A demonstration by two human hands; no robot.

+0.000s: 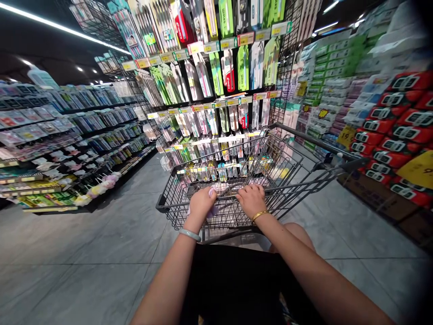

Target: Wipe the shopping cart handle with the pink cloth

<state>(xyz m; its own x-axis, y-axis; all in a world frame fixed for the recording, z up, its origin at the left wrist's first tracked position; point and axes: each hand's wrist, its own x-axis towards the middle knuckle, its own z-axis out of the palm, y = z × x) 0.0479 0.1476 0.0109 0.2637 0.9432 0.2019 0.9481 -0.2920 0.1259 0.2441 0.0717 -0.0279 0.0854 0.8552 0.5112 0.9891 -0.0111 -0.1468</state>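
A grey wire shopping cart (297, 187) stands sideways in front of me, its handle to the right. My left hand (202, 202) is closed at the cart's near side, around a crumpled, thin light-purple piece (213, 211) that looks like tissue or cloth. My right hand (251, 199), with a gold bracelet (260, 215) at the wrist, curls its fingers over the near top rim of the cart. Between the hands something pale shows, too small to make out. A pale bangle (190, 234) circles my left wrist.
Beyond the cart rises a wire rack (287, 67) hung with packaged toothbrushes (242, 67). Shelves of packaged goods (111, 115) line the left. Stacked red packs (385, 135) with yellow price signs (419, 169) stand at the right. Grey tiles (101, 239) cover the floor.
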